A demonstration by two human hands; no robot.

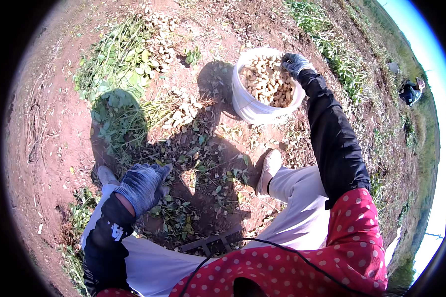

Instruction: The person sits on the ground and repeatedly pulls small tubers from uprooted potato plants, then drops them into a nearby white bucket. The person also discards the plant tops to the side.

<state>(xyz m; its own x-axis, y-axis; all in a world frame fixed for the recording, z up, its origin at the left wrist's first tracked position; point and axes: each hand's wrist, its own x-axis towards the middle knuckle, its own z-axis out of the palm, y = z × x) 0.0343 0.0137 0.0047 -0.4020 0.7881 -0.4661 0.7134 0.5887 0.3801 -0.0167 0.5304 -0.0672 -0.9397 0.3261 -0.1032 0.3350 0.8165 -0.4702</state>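
A white plastic bucket point(262, 113) stands on the soil before me, filled nearly to the top with peanuts in their shells point(269, 80). My right hand point(296, 64), in a grey knitted glove, is at the bucket's right rim, its fingertips by the peanuts; whether it grips the rim is not clear. Over my left leg, my left hand point(145, 184) is gloved too, with fingers bent and pointing right; its palm side is hidden. Pulled peanut plants point(115, 59) lie in a heap at the upper left, with pods point(184, 107) at their root ends.
My shoe point(271, 165) rests below the bucket, amid loose leaves. A metal frame point(212, 242) is low between my legs. A black cable point(271, 243) crosses my lap. More cut plants point(338, 55) form a row at upper right. A person point(410, 92) is far off at right, near another bucket point(393, 67).
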